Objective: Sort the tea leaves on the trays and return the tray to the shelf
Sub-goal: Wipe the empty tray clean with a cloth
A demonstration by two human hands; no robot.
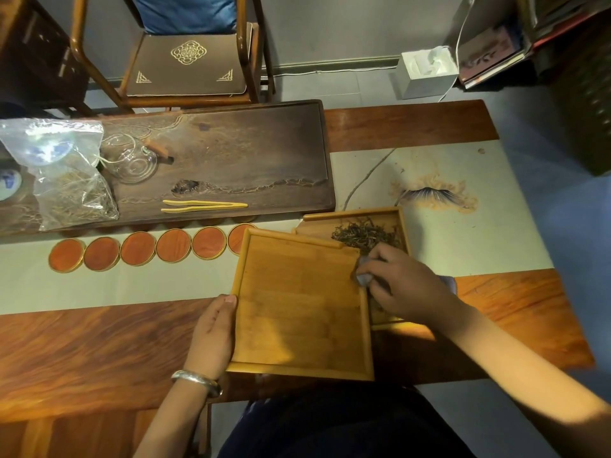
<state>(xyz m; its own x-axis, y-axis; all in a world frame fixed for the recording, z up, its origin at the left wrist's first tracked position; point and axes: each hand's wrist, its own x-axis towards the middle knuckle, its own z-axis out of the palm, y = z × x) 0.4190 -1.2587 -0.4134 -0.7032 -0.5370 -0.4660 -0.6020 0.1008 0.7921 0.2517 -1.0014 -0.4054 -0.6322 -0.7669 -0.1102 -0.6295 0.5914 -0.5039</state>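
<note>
Head view, looking down at a wooden table [99,352] with a pale runner across it. Two bamboo trays in play. Near tray [301,305] bare, tilted or lifted a little, its right edge overlapping the far tray [390,214]. Far tray holds a heap of dark tea leaves [367,236] toward its back half.

Left hand [213,328] grips the near tray's left rim, thumb on top of the edge, fingers underneath out of sight. Right hand [403,285] is curled at the near tray's right rim, pinching a small grey-blue cloth [362,277] against the corner; part of the cloth shows again behind the wrist.

Step in hand, by my reading: wiping or brushing out the emptied tray, leaves already gathered on the other one. Sorting looks mostly done; the shelf return is not begun, and no shelf is clearly in view.

Next move likely calls for finishing the wipe without flicking dust onto the leaves, then a level two-handed carry.

Also present: tweezers [203,206] on the dark tea board [231,153], row of round coasters [155,249], plastic bag [62,180].
</note>
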